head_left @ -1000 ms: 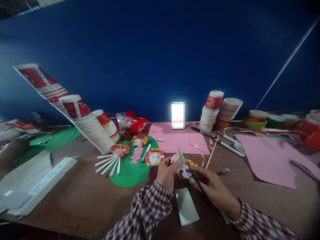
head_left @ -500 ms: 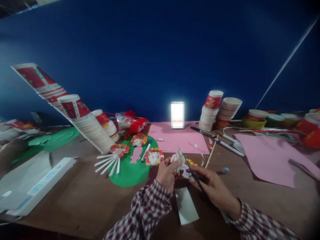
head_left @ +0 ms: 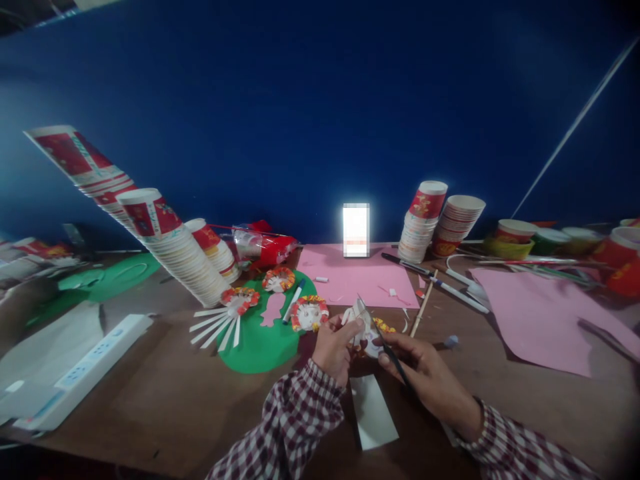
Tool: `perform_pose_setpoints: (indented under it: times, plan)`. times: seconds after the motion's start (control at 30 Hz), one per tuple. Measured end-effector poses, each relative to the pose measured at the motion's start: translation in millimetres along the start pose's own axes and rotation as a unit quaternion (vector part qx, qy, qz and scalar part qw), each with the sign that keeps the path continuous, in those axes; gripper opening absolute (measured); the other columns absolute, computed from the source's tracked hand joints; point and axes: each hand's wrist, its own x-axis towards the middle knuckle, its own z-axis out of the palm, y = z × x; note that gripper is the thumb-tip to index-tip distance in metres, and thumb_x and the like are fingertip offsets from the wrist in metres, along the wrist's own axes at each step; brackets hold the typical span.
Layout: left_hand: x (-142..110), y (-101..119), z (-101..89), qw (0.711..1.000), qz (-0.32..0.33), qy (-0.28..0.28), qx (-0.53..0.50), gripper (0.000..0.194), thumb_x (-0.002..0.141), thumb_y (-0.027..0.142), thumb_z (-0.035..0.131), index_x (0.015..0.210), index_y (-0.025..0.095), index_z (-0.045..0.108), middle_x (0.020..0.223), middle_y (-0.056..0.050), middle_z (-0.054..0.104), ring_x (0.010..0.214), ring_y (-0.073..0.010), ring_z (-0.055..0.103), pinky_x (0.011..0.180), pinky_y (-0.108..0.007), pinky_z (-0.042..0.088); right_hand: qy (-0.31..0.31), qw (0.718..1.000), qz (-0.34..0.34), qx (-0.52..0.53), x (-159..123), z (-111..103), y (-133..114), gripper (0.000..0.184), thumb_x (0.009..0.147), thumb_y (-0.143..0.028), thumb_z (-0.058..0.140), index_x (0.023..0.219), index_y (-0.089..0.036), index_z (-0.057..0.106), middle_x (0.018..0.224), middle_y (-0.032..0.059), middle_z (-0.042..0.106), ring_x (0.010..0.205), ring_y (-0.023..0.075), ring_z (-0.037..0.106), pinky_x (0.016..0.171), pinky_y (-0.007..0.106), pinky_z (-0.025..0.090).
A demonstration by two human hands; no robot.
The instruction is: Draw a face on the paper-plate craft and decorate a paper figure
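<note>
Small white piece point(head_left: 354, 313), thin, paper-like: we find it above the brown bench point(head_left: 165, 377), pinched in the left hand point(head_left: 332, 352), thumb and fingers closed. Slim dark tool point(head_left: 397, 365), straight, pale-tipped, its far end beside the piece: gripped in the right hand point(head_left: 433, 380); its exact type we cannot tell. Nearer us, one pale rectangular card point(head_left: 375, 417), smooth, flat. To the left we count a green sheet point(head_left: 257, 358), curved-edged, bearing a pink fish-shaped cutout point(head_left: 273, 309), a slim marker point(head_left: 294, 302) and frilled red-and-yellow ornaments point(head_left: 309, 313). A fan of narrow white strips point(head_left: 223, 322) overlaps its edge. Beyond the hands we note a pink sheet point(head_left: 365, 280), matte, straight-edged, and nested paper cups point(head_left: 183, 257), printed red, in leaning stacks.
</note>
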Motion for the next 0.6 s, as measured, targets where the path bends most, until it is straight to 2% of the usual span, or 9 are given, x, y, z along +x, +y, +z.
perform_pose_setpoints:
  times: [0.6]
  plan:
    - [-1.9, 3.8, 0.7, 1.0, -0.008, 0.022, -0.013, 0.043, 0.046, 0.026, 0.084, 0.076, 0.013, 0.057, 0.065, 0.002, 0.06, 0.054, -0.008, 0.055, 0.047, -0.019, 0.046, 0.003, 0.999, 0.003, -0.043, -2.4, -1.6, -7.4, 0.031, 0.081, -0.037, 0.06, 0.105, -0.018, 0.065, 0.085, 0.0026, 0.068, 0.085, 0.0172, 0.062, 0.076, 0.026, 0.049]
